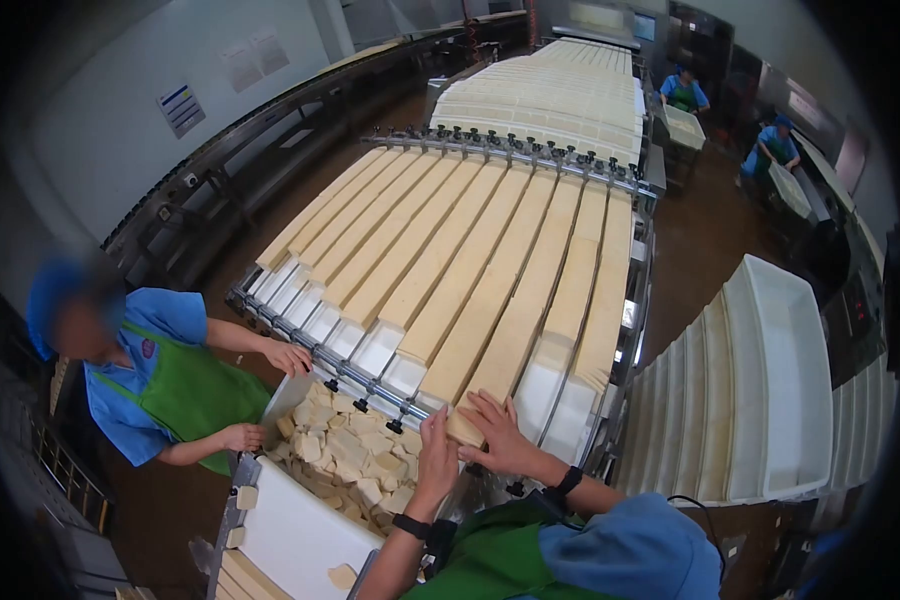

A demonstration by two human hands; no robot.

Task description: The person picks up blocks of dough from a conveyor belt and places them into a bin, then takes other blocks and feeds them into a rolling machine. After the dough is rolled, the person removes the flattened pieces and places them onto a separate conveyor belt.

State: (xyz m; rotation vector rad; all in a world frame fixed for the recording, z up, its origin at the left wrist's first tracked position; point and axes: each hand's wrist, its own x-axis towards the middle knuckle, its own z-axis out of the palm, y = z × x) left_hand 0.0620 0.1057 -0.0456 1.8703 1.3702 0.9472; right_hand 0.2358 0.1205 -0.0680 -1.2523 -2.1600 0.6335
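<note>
Long rows of pale cream slices (510, 275), packed on edge, lie in white lanes of a conveyor. At the near end of one row, my left hand (436, 462) presses against the side of the end block (464, 428), its fingers together and pointing up. Across the top and other side of that same block lies my right hand (502, 436), fingers bent over it. The block sits between both hands, partly hidden by them. Just left of my hands, loose pale slices (355, 455) lie heaped in a bin below the conveyor's front bar (360, 378).
A co-worker in a green apron (185, 395) stands at the left, holding a white board (288, 398) by the bin. White trays (775, 380) are stacked at the right. Black knobs (555, 150) line a crossbar farther up. Two more people (683, 95) work at the back right.
</note>
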